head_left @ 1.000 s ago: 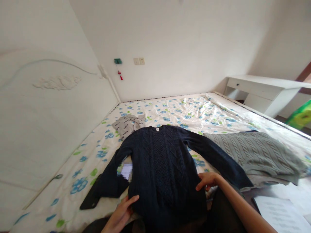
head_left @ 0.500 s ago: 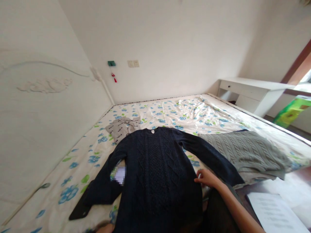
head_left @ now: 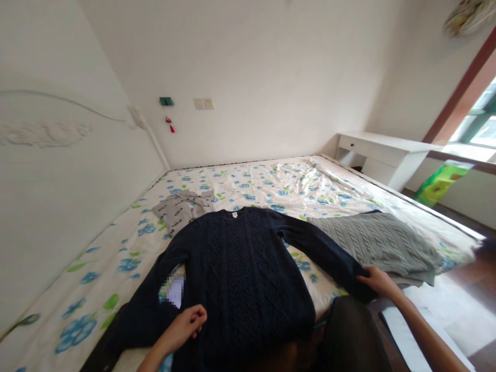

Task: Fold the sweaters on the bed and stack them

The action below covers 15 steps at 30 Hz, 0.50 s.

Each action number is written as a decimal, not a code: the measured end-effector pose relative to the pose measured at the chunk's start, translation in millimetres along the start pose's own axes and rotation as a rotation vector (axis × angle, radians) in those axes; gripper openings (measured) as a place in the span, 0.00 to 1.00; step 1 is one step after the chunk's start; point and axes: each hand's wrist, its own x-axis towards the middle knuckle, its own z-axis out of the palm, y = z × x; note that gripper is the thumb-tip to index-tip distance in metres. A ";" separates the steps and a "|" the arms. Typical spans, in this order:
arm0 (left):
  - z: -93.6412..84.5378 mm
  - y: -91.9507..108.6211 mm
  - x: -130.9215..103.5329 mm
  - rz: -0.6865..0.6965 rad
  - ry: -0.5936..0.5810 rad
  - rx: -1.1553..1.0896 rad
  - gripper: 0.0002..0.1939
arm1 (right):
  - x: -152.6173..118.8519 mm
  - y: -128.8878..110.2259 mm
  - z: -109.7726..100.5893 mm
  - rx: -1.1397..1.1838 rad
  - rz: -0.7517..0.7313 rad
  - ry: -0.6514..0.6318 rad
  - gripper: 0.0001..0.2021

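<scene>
A dark navy cable-knit sweater (head_left: pixel 248 279) lies front up on the bed, neckline away from me and sleeves spread to both sides. My right hand (head_left: pixel 378 282) pinches the right-side sleeve near its cuff. Over the sweater's left side edge is my left hand (head_left: pixel 188 326), its fingers curled in and no cloth visible between them. The left-side sleeve lies bent, with its lower end over a dark flat thing (head_left: pixel 98 351). A blurred pale patch (head_left: pixel 174 290) shows between that sleeve and the body.
A grey cable-knit garment (head_left: pixel 380 240) lies right of the sweater, a grey printed cloth (head_left: pixel 182 206) at its upper left. All rest on a floral bedsheet (head_left: pixel 251 181). White paper (head_left: pixel 406 336) is at lower right, near my dark-clothed leg (head_left: pixel 354 330). A white desk (head_left: pixel 382 150) stands beyond.
My right hand has gone from the sweater's side edge out to the sleeve and taken hold near the cuff. My left hand has risen from the bottom edge to the sweater's left side. The view has turned slightly right.
</scene>
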 end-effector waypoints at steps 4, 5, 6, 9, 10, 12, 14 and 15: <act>2.9 2.2 7.8 0.015 -0.039 -0.048 0.44 | 11.7 -36.1 -60.8 0.422 -0.120 -0.028 0.20; 2.7 2.8 8.1 0.012 -0.046 -0.047 0.44 | 19.7 -46.0 -84.1 0.503 -0.140 0.040 0.21; 2.5 3.0 8.5 0.009 -0.050 -0.042 0.44 | 29.7 -55.8 -109.0 0.569 -0.152 0.109 0.21; 2.4 0.4 12.4 -0.004 -0.049 -0.026 0.44 | 69.5 -81.7 -183.6 0.740 -0.188 0.239 0.16; 2.8 -1.9 14.7 -0.005 -0.050 -0.024 0.45 | 84.4 -87.2 -205.1 0.792 -0.200 0.260 0.14; 4.0 -7.4 19.8 -0.004 -0.051 -0.024 0.45 | 113.8 -89.3 -236.3 0.846 -0.202 0.276 0.11; 5.9 -12.2 24.4 -0.007 -0.045 -0.027 0.45 | 139.4 -77.7 -246.2 0.837 -0.161 0.272 0.08; 6.9 -13.7 26.1 -0.011 -0.042 -0.027 0.45 | 149.7 -67.2 -242.0 0.810 -0.127 0.286 0.06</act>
